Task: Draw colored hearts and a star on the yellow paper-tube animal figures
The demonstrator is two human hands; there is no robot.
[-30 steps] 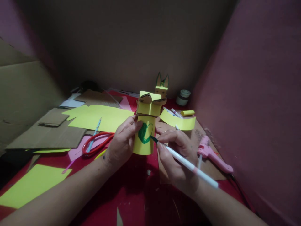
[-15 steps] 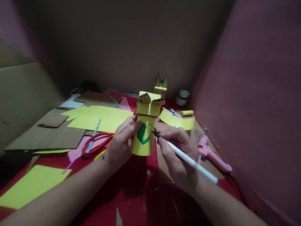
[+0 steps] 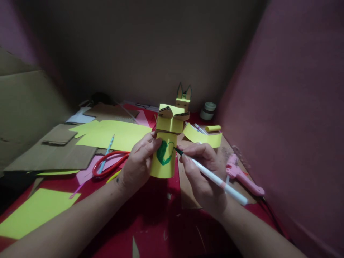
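My left hand is closed around a yellow paper figure, its thumb on the front of the tube-shaped lower part. Cardboard ear-like flaps sit on the boxy upper part. A green heart is drawn on the tube; its left half and bottom are filled in, while the upper right is bare yellow inside an outline. A white marker with a dark green tip is pinched in my right hand. Its tip is at the heart's right edge; whether it touches the paper I cannot tell.
Behind stands a cardboard figure with pointed ears, near a small jar. Yellow paper, cardboard, red-handled scissors and a pencil lie left. A pink glue gun rests on cardboard at right.
The marker's tip has shifted slightly upward along the heart's right edge. My left hand keeps its hold on the figure, and the view has moved very slightly.
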